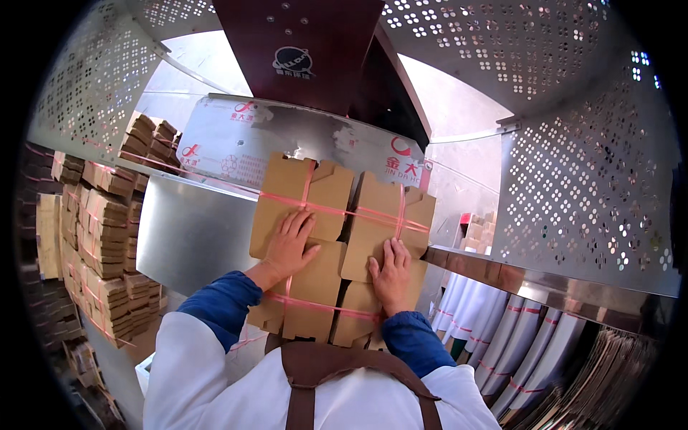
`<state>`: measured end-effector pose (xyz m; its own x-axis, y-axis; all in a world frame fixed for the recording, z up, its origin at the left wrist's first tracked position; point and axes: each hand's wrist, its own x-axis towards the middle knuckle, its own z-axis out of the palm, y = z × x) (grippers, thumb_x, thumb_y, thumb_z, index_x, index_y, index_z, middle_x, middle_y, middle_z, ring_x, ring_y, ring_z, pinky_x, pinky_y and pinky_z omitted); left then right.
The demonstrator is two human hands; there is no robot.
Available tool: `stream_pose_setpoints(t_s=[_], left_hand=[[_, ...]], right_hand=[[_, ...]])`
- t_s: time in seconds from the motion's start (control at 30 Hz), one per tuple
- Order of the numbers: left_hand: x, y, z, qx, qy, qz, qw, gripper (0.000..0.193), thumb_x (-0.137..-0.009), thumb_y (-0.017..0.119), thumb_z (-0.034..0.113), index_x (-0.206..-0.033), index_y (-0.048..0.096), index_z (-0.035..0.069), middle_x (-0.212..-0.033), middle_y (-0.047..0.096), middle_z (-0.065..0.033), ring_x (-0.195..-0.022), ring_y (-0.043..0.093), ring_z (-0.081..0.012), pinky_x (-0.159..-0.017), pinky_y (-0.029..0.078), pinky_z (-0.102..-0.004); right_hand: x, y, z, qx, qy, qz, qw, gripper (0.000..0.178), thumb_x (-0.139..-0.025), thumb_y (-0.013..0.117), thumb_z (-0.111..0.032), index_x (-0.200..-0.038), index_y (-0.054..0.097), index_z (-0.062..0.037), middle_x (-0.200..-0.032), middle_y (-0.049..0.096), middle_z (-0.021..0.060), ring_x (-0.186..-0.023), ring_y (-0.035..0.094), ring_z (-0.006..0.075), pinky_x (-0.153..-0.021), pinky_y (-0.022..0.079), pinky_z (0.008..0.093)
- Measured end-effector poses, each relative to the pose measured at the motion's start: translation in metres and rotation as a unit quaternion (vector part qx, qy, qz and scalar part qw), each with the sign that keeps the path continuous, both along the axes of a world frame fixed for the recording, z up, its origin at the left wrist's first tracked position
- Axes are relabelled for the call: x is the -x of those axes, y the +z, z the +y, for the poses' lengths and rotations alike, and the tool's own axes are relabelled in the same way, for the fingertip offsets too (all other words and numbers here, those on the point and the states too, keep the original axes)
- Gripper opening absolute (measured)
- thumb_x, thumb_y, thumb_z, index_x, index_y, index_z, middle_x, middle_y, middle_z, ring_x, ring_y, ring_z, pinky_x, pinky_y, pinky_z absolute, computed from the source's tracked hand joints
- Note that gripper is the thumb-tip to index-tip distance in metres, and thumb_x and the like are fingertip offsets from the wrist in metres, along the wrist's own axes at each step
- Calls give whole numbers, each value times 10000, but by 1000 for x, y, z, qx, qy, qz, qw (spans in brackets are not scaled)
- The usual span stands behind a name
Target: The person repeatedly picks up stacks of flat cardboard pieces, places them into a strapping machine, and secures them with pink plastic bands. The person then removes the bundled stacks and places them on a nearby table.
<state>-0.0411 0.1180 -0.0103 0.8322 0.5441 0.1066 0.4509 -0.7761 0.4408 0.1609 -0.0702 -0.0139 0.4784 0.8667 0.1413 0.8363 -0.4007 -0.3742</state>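
Note:
A bundle of flat brown die-cut cardboard pieces lies before me, close to my body. Pink plastic strapping crosses it in both directions. My left hand rests flat on the left part of the bundle, its fingertips by the upper strap and its thumb apart. On the right part lies my right hand, palm down with fingers stretched forward, just below the strap. Neither hand grips anything. The underside of the bundle is hidden.
Behind the bundle stands a metal machine panel under a dark red housing. Perforated metal guards curve around both sides. Strapped cardboard stacks stand at left. At right are white strapped rolls and upright sheets.

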Motion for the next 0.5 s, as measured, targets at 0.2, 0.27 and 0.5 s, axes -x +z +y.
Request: stream_pose_setpoints(t_s=[0.2,0.27,0.5], left_hand=[[-3,4,0,6,8,16,1000,684,-801,655,312,-1358,416,-4,-1422,376,-167,-1349,301,-342,-1135,227,-469],[-4,1,-1,9,9,15,1000,682,-800,655,308,-1356,417,-6,-1421,377,-169,-1346,304,-346,-1135,226,-471],[-2,1,-4,-9,1,3,1000,680,-795,662,276,-1358,408,-8,-1445,352,-170,-1356,298,-346,-1132,235,-472]], right_hand=[[-5,-4,1,-12,11,-2,1000,562,-834,673,-246,-1317,490,-25,-1347,466,159,-1270,412,348,-1079,353,413],[-5,-4,0,-14,11,1,1000,567,-830,676,-245,-1319,489,-26,-1344,468,160,-1266,415,350,-1082,349,412],[-2,-2,-2,-30,1,9,1000,545,-830,677,-226,-1307,501,-29,-1337,478,151,-1269,418,340,-1070,361,417]])
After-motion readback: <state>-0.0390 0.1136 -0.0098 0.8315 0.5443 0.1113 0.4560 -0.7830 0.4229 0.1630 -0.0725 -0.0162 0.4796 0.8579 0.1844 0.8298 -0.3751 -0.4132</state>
